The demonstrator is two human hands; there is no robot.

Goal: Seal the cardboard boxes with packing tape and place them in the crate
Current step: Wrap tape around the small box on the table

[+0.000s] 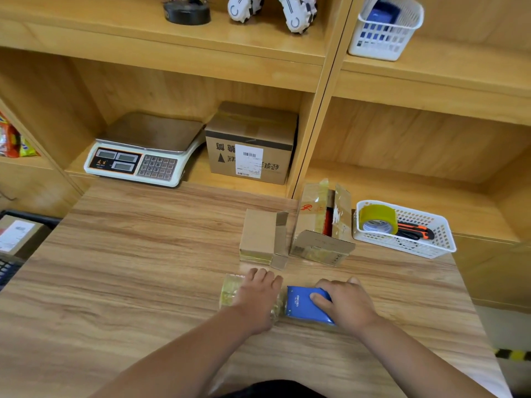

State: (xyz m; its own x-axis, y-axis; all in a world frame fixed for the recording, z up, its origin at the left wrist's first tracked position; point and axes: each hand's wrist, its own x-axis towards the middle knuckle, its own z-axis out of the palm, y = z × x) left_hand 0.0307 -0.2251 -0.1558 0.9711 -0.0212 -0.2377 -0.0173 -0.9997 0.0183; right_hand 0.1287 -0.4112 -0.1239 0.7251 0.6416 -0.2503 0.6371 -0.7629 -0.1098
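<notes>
A small cardboard box wrapped in yellowish clear tape lies on the wooden table near the front. My left hand rests flat on top of it, fingers straight, hiding most of the box. Just right of the box, my right hand grips a blue tape dispenser held against the box's right end. Behind them stand a small cardboard box with an open side flap and a taller, partly taped box with its flaps open.
A white basket at the right holds a tape roll and an orange utility knife. A scale and a labelled carton sit on the shelf behind. A dark crate with a parcel is at the left edge.
</notes>
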